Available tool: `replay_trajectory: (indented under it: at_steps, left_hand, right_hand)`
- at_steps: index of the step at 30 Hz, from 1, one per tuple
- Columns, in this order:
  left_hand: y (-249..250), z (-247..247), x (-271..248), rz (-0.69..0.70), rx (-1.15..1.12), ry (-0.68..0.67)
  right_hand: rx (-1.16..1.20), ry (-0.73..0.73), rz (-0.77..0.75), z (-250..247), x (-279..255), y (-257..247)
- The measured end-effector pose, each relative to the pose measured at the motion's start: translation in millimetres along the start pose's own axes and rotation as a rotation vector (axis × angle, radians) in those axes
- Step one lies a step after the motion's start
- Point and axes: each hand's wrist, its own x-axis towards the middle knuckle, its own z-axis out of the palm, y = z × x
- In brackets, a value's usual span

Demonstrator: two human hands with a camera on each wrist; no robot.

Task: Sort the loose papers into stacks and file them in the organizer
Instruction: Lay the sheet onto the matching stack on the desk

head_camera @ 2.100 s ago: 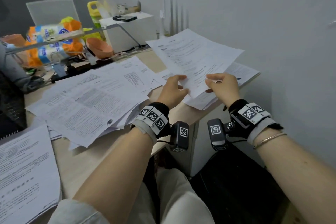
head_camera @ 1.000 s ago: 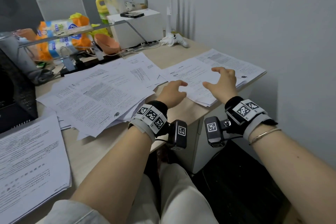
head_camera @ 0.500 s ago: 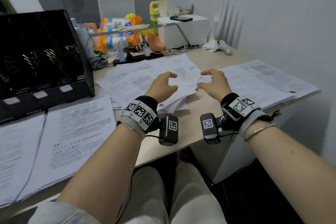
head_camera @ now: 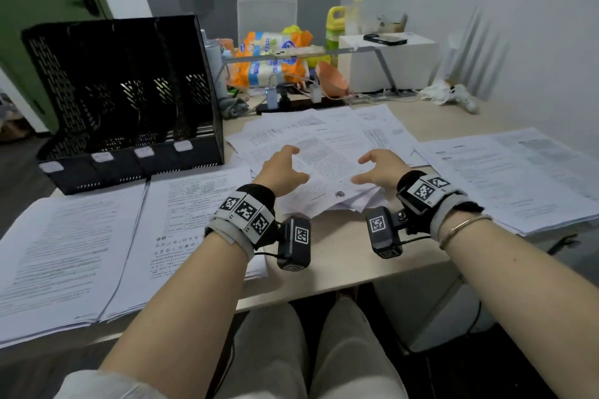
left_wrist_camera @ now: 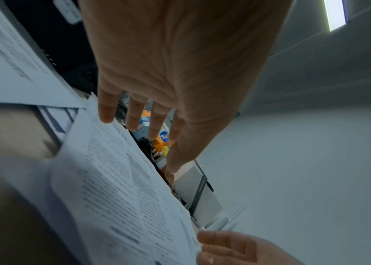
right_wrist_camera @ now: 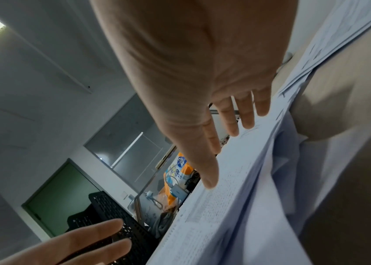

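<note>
A messy heap of loose printed papers [head_camera: 324,146] lies in the middle of the desk. My left hand [head_camera: 285,168] and right hand [head_camera: 376,168] hover just above its near edge, a sheet's width apart, fingers spread and relaxed, holding nothing. The wrist views show the left hand [left_wrist_camera: 139,114] and the right hand [right_wrist_camera: 232,123] with straight fingers over the top sheets [left_wrist_camera: 120,188] [right_wrist_camera: 214,206]. A black mesh organizer [head_camera: 123,97] stands at the back left. Sorted stacks lie at the front left [head_camera: 64,256] [head_camera: 201,204] and at the right [head_camera: 512,178].
Behind the heap are a power strip with plugs [head_camera: 291,100], an orange bowl [head_camera: 332,78], snack bags [head_camera: 272,55], a white box [head_camera: 385,58] with a phone on it, and a grey wall on the right. Bare desk [head_camera: 340,256] shows near the front edge.
Both hands put the sheet down on the right stack, let go, and moved left to the central heap. The view swung left, bringing the organizer into sight.
</note>
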Motion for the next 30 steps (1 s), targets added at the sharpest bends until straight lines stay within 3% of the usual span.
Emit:
replay_trajectory:
  at_steps: [6, 16, 23, 30]
  left_hand:
    - [-16.7, 1.6, -1.4, -0.107, 0.061, -0.119]
    - [-23.0, 11.3, 1.0, -0.098, 0.106, -0.177]
    - [-27.6, 8.8, 3.5, -0.144, 0.045, -0.064]
    - [-26.4, 7.3, 2.9, -0.161, -0.049, 0.071]
  right_hand:
    - [-0.131, -0.123, 0.148, 18.4, 10.6, 2.4]
    - [-0.286, -0.157, 0.222, 13.4, 16.4, -0.2]
    - [-0.224, -0.205, 0.256, 9.7, 15.0, -5.4]
    - [-0.112, -0.078, 0.169, 6.7, 11.1, 1.5]
